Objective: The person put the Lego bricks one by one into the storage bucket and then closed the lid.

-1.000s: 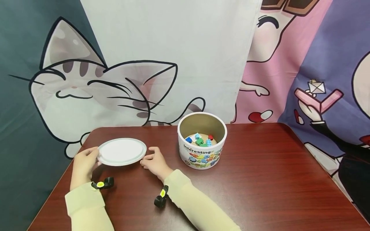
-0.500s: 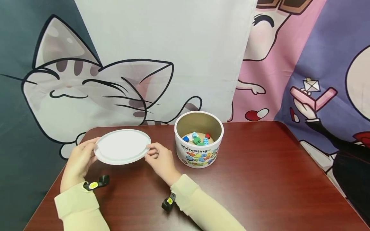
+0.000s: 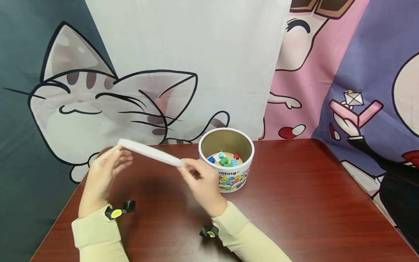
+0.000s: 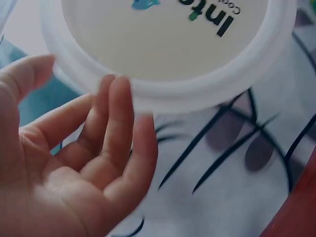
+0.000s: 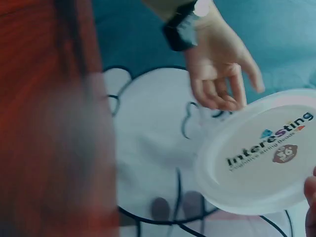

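A round white lid is up off the table, seen almost edge-on in the head view and sloping down to the right. My right hand pinches its right edge between thumb and fingers. At the other edge is my left hand, its fingers relaxed and spread apart. In the left wrist view the left fingertips overlap the lid's rim; whether they touch it I cannot tell. Printed lettering shows on the lid's face in the right wrist view, where only right fingertips appear.
Behind my right hand a white printed bucket stands uncovered on the brown table. Several small coloured bricks lie at its bottom. A cartoon-printed curtain hangs behind the table.
The lid has been raised and turned from lying nearly flat to edge-on. My right hand has moved right and up with it. The left hand has let its grip on the edge loosen.
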`<state>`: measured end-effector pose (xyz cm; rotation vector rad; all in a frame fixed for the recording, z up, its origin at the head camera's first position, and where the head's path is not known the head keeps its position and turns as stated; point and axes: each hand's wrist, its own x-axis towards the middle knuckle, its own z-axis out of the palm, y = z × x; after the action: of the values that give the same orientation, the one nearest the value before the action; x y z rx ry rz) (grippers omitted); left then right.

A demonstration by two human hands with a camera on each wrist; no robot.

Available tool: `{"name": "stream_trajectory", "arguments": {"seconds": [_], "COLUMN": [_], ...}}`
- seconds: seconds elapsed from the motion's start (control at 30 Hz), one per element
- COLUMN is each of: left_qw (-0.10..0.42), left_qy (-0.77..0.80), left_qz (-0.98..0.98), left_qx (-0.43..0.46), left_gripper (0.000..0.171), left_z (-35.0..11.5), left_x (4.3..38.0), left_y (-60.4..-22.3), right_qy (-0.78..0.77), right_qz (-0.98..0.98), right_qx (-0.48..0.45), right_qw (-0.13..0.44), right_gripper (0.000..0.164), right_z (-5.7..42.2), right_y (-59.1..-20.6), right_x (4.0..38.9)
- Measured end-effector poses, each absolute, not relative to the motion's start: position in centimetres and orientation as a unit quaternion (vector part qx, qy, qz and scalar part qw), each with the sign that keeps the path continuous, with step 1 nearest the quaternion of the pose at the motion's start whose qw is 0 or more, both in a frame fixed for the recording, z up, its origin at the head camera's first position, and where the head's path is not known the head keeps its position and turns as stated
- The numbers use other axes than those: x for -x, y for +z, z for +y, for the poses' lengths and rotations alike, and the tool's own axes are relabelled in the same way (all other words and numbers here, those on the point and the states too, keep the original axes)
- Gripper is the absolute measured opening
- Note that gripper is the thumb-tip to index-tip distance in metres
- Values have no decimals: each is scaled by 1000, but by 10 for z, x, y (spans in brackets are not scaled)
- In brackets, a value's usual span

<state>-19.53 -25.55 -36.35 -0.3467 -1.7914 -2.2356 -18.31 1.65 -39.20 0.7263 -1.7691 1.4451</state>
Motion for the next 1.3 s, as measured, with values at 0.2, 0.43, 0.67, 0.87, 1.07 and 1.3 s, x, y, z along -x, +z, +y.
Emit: {"name": "stream_trajectory", "arguments": {"seconds": [0.2, 0.43, 0.67, 0.87, 1.07, 1.3], "left_qw": [154, 150, 109, 122, 121, 57], "left_qy": [-724, -697, -729, -761, -776, -808], "left_qz": [-669, -691, -667, -636, -617, -581], "left_qx": [61, 120, 105, 53, 51, 78], "left_gripper": [43, 46, 44, 31, 32, 59], "left_z": [-213, -174, -151, -139, -126, -108], "left_x": [202, 210, 210, 210, 209, 206], "left_y": [-361, -368, -373, -374, -378, -382], "right_qy": [609, 713, 737, 708, 674, 721], "right_qz": [-675, -633, -635, -688, -729, -682], "right_qx": [-199, -93, -27, -31, -30, -4], "right_qw": [366, 287, 231, 156, 118, 122], "right_gripper": [17, 19, 22, 25, 28, 35], "right_z": [47, 91, 118, 129, 132, 126], "right_y": [-369, -352, -351, -350, -352, -350], "right_x": [186, 198, 203, 206, 208, 207]}}
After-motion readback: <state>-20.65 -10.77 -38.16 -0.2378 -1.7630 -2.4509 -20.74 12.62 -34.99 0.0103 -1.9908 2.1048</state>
